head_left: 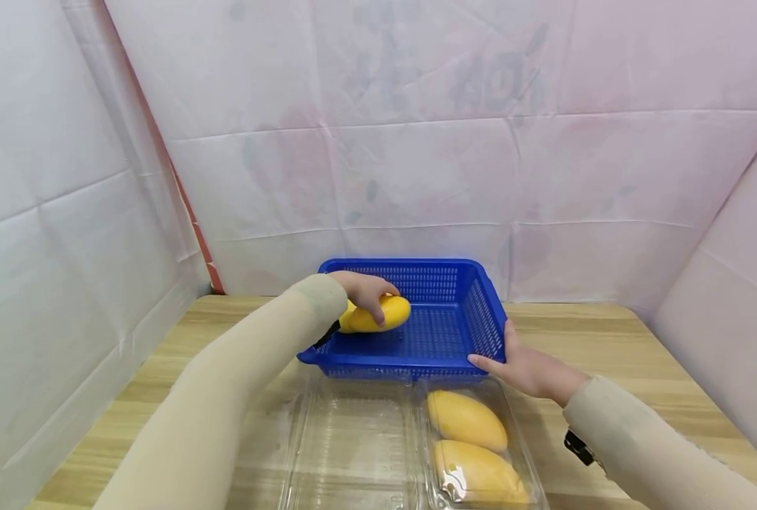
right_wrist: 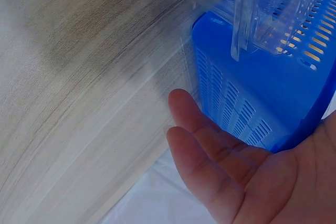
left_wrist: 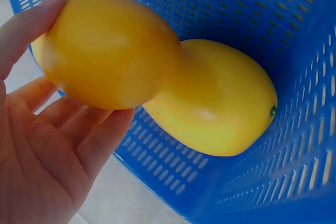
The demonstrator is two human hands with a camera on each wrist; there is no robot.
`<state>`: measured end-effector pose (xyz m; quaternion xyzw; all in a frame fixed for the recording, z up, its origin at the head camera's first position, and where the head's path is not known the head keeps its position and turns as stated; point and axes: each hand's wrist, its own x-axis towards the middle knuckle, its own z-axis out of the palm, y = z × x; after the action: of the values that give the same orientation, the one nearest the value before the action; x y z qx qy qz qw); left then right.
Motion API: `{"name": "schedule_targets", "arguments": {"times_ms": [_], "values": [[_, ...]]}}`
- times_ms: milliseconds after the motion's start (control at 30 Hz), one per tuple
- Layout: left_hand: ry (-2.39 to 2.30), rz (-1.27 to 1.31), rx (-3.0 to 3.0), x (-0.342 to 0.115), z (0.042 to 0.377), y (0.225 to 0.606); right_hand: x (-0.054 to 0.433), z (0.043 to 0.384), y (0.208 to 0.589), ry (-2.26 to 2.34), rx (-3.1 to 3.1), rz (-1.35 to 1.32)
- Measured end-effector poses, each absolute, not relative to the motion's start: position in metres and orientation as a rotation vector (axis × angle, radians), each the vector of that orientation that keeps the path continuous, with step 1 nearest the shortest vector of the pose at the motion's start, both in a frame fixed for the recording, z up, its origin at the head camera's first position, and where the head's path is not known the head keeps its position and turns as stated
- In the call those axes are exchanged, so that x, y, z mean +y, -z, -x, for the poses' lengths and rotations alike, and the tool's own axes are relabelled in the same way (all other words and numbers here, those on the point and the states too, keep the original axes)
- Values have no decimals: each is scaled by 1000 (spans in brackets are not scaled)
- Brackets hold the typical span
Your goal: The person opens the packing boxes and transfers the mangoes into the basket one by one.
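From my remote post I have the pale sheet [head_left: 416, 177] at twelve o'clock, hung, I judge, to screen off the wood-grain table [head_left: 576, 340]. The blue basket [head_left: 410, 263] stands on that table, with the clear plastic container [head_left: 353, 453] just beside it at six o'clock, probably to shorten the reach between them. The right hand [head_left: 531, 368] is at the basket's four o'clock corner, thumb on the rim, other fingers extended and relaxed, likely steadying it. I see the left hand [head_left: 362, 289] clamped round the held yellow fruit [left_wrist: 107, 48] inside the basket towards nine o'clock; a wide hold seems to suit such smooth, rounded skin. Another yellow fruit [left_wrist: 215, 98] lies just beside it, and two more fruits [head_left: 467, 421] sit in the container at three o'clock. As for writing, I make out faint lettering [head_left: 486, 74] high on the sheet at one o'clock, and a pale mark [right_wrist: 216, 21] on the basket; I can read neither, and I find no brand
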<state>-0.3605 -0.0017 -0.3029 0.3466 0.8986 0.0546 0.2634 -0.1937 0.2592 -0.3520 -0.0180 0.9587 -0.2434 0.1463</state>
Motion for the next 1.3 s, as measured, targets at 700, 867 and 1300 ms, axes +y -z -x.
{"name": "schedule_targets", "arguments": {"times_ms": [700,867,1300], "values": [[56,-810,2480,13,348,315,260,192,352,699,2756,45],[120,-787,2493,15,348,316,260,192,351,708,2750,38],[268,-783,2464,15,347,318,258,192,352,731,2734,21]]}}
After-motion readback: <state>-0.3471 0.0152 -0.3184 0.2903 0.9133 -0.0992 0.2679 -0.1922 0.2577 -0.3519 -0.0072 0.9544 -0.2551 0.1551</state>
